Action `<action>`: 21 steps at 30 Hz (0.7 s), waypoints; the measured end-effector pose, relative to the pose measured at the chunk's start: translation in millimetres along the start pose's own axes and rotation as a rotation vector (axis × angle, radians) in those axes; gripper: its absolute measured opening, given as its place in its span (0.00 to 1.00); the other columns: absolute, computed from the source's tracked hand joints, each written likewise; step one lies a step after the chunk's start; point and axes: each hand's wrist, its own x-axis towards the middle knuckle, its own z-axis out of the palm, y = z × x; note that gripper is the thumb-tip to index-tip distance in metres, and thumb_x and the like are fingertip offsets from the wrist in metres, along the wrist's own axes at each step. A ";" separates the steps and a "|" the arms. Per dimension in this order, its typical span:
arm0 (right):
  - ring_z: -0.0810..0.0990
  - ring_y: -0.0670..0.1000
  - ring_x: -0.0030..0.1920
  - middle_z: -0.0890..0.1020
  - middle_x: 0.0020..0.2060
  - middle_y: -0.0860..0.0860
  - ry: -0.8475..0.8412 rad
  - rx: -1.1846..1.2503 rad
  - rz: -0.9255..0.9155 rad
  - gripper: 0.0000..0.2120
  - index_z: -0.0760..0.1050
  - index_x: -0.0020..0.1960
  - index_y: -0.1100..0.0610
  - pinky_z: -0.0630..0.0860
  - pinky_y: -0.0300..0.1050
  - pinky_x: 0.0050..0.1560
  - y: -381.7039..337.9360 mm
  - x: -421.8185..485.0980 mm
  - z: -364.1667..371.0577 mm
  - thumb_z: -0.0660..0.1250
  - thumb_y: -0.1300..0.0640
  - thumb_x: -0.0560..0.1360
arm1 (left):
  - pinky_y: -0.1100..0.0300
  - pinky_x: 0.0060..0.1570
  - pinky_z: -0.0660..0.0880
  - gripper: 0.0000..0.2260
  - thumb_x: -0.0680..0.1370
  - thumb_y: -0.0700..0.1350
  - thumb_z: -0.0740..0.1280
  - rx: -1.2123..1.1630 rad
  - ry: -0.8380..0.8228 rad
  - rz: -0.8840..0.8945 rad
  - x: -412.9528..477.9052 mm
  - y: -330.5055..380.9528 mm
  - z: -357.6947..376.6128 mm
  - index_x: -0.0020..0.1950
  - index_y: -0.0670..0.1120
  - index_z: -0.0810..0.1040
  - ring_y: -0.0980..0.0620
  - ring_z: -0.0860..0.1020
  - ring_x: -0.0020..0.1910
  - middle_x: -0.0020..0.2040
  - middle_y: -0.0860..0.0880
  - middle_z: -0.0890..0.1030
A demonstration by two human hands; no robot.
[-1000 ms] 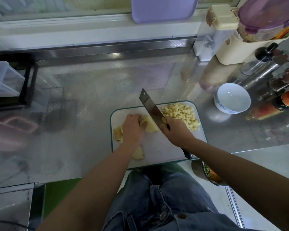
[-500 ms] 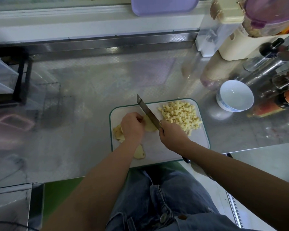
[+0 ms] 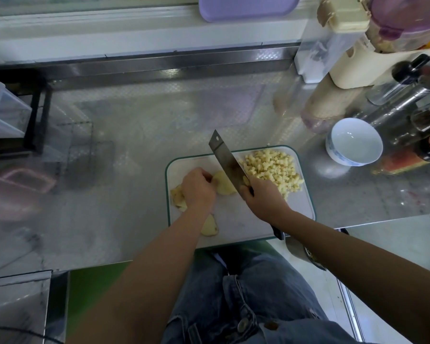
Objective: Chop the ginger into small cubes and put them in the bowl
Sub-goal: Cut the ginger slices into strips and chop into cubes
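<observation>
**Desk:** What can't you make out from your end?

**Operator:** The right hand (image 3: pixel 262 198) covers most of the knife (image 3: pixel 225 157) handle. I only see its dark end poking out under the wrist, over the near edge of the board (image 3: pixel 301 209). The left hand (image 3: pixel 199 192) hides part of the ginger scraps (image 3: pixel 178 197) at the board's left edge, so I can't count those. The forearm crosses one more slice (image 3: pixel 209 228) by the near edge. The bottles and jars (image 3: pixel 397 105) at the right edge of the counter (image 3: pixel 147 125) are blurred, and the frame cuts some of them off.

**Desk:** And the grips?

**Operator:** The right fingers are wrapped round the knife, with the blade slanting and its tip toward the far edge. The left fingertips curl down onto the ginger piece (image 3: pixel 224 184), pinning it mid-board just left of the blade. I can't tell whether the edge touches it.

**Desk:** Counts?

**Operator:** I count one board, one knife and one bowl (image 3: pixel 354 142). There is one heap of cubes (image 3: pixel 271 167) in the board's far right corner. The bowl sits on the counter beyond that corner, apart from the board.
</observation>
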 end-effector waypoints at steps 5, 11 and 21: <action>0.72 0.53 0.30 0.72 0.29 0.51 -0.074 -0.067 -0.015 0.09 0.67 0.41 0.57 0.66 0.44 0.30 -3.5 -1.4 -6.8 0.58 0.57 0.79 | 0.58 0.46 0.74 0.05 0.76 0.42 0.70 -0.021 -0.006 -0.015 1.6 0.1 -0.3 0.49 0.42 0.82 0.48 0.80 0.48 0.48 0.46 0.83; 0.70 0.52 0.33 0.68 0.30 0.49 -0.111 -0.124 0.011 0.08 0.66 0.42 0.57 0.64 0.43 0.34 -7.8 2.4 1.6 0.58 0.57 0.80 | 0.59 0.42 0.73 0.04 0.74 0.40 0.69 -0.049 -0.017 -0.032 2.8 2.2 -2.2 0.48 0.42 0.82 0.47 0.80 0.47 0.46 0.45 0.83; 0.73 0.56 0.36 0.74 0.36 0.55 -0.075 -0.178 0.055 0.09 0.67 0.45 0.58 0.71 0.47 0.36 -7.8 3.5 16.7 0.56 0.54 0.81 | 0.58 0.44 0.73 0.04 0.74 0.41 0.71 -0.059 -0.026 -0.033 4.4 -1.0 -0.2 0.47 0.42 0.82 0.47 0.80 0.47 0.46 0.45 0.83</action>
